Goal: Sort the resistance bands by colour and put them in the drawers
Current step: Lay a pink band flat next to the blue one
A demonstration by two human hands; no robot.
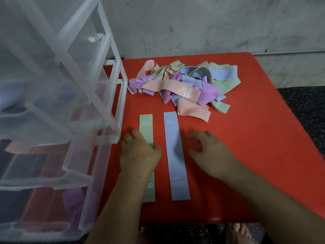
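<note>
Two bands lay flat on the red worktop (pixel 255 138), with a hand by each.
The left hand (pixel 139 155) rested on the green band (pixel 146 127), its fingers (pixel 136 133) relaxed and not gripping. The blue band (pixel 173 141) lay just beside the right hand (pixel 211 152), whose loose fingers (pixel 207 134) held nothing. The mixed pile (pixel 179 83) sat beyond them, and the clear drawers (pixel 52 103) stood to the left.

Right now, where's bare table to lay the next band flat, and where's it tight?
Widest bare patch: red table right of the right hand and the pile, to the right edge. Smaller one between the pile and the tops of green band and blue band. Tight: the strip between those two, and by the drawer unit, where the left hand rests.
</note>
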